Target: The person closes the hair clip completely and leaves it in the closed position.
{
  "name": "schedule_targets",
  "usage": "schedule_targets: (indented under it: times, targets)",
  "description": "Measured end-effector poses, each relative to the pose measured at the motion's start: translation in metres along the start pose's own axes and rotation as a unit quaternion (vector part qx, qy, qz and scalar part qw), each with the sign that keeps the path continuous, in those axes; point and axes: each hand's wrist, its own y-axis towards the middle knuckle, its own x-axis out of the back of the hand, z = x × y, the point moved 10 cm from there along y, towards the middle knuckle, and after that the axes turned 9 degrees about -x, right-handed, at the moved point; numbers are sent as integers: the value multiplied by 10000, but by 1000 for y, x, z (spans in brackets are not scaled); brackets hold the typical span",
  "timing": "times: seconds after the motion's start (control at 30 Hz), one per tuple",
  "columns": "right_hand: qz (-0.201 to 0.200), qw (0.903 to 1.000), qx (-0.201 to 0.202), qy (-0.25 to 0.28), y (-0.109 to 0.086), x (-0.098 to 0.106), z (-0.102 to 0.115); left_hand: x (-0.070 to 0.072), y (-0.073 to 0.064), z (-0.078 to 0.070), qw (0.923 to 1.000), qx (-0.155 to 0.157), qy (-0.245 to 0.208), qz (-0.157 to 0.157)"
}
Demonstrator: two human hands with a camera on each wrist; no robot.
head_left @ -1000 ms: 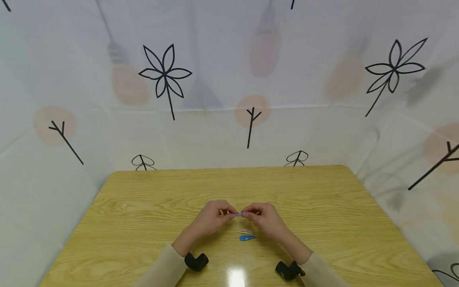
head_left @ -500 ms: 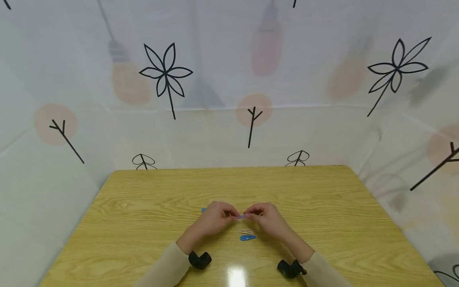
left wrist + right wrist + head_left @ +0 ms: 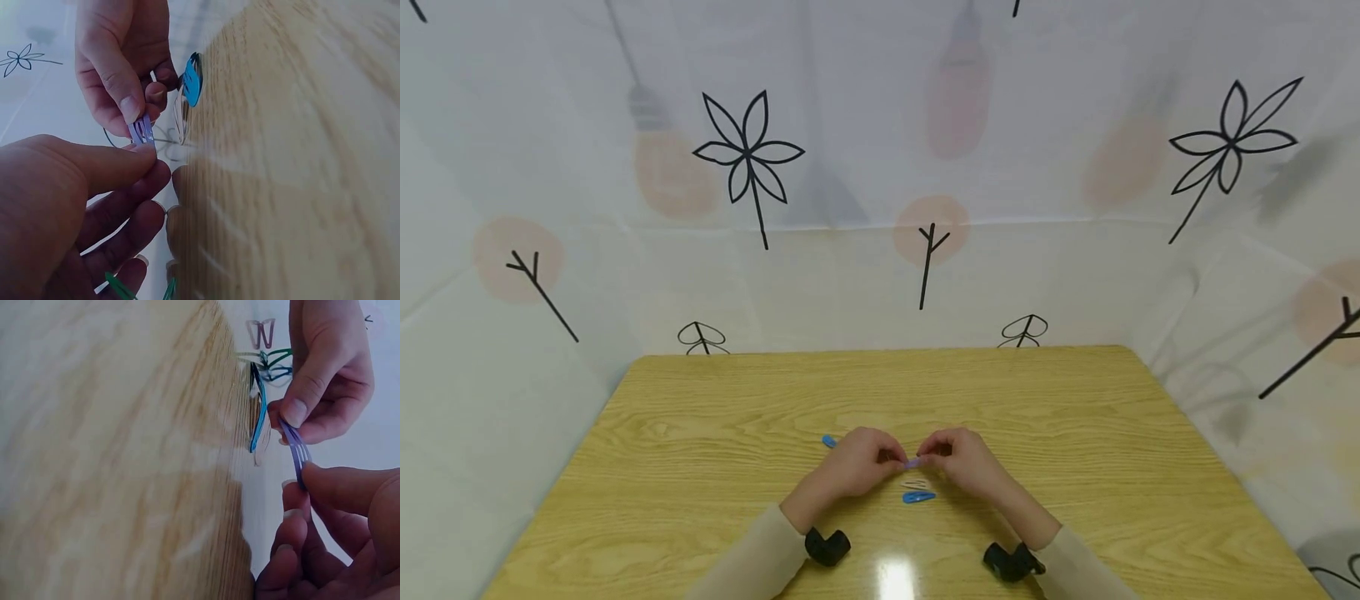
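Observation:
Between my two hands, over the middle of the table, is a purple snap hair clip (image 3: 913, 462). My left hand (image 3: 859, 464) pinches one end of it between thumb and forefinger. The other end is pinched by the thumb and forefinger of my right hand (image 3: 964, 461). In the right wrist view the purple clip (image 3: 296, 450) shows slim slotted arms and a slight bend. Just nearer than the hands, a blue hair clip (image 3: 918, 497) lies on the table beside a beige hair clip (image 3: 914, 484).
Another blue clip (image 3: 828, 441) lies behind my left hand, partly covered by it. The right wrist view shows a green clip (image 3: 275, 360) and a pinkish clip (image 3: 259, 334) farther off. A patterned white cloth (image 3: 850, 283) hangs behind the wooden table (image 3: 715, 400).
Both hands have shifted slightly right and nearer with the purple clip still pinched between them. The blue clip behind my left hand has come into view.

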Motion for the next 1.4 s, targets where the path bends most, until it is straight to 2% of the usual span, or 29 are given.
schedule_targets:
  times: [0.3, 0.53, 0.73, 0.97, 1.4]
  targets:
    - [560, 9984, -73, -65, 2, -7, -6, -4, 2, 1, 9999, 95, -89, 85]
    - [916, 9956, -76, -179, 5, -8, -5, -8, 4, 5, 9992, 301, -224, 164]
    - [1159, 9929, -155, -209, 5, -9, -6, -11, 6, 1, 9991, 256, -202, 273]
    - [1187, 9925, -158, -263, 4, -9, -7, -12, 7, 0, 9989, 269, -221, 308]
    - [1145, 9932, -5, -206, 3, -9, -5, -15, 7, 6, 9980, 417, -315, 353]
